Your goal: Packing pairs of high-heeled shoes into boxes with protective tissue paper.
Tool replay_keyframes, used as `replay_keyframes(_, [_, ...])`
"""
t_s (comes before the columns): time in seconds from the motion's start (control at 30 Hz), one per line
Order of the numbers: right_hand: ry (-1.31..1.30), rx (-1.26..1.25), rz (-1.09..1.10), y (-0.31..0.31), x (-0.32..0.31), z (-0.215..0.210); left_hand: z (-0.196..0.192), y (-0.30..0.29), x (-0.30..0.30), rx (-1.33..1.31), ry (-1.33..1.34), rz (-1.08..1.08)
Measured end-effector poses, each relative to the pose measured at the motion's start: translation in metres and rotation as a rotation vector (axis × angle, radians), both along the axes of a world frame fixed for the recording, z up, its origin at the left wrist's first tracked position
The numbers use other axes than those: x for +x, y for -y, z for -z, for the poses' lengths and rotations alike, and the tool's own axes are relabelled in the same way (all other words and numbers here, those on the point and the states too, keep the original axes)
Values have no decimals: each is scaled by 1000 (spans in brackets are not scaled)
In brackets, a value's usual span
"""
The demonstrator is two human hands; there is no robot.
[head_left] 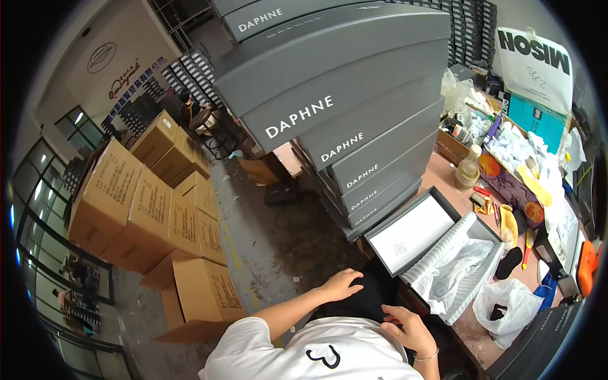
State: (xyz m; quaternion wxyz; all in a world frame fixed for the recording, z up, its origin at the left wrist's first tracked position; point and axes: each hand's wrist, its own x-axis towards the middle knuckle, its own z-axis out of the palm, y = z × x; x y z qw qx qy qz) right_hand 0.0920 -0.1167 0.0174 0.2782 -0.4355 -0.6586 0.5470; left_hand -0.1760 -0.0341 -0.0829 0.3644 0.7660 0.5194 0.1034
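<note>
Holding nothing in left hand (342,285) or right hand (408,328), both loosely open; with an open white-lined box (425,247) ahead of the right hand, apparently for easy reach, and closed shoeboxes (373,142) stacked beyond both, probably to save space.

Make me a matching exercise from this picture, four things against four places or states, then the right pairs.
Column one:
1. bare left hand
2. bare right hand
3. open brown cardboard carton
4. clear bottle of yellowish liquid

Column two:
A. on the grey concrete floor
B. thin bracelet at its wrist
C. upright on the pinkish-brown tabletop
D. over dark trousers, no bracelet visible

Pairs: 1-D, 2-B, 3-A, 4-C
</note>
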Motion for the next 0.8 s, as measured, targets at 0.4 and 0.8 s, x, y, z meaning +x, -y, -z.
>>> replay_keyframes(0.4, [-141, -4, 23, -12, -3, -16, -33, -38, 48, -91, 344, -114])
replay_keyframes(0.8, [203, -1, 887, 54, 131, -72, -95, -51, 170, 338, 546, 522])
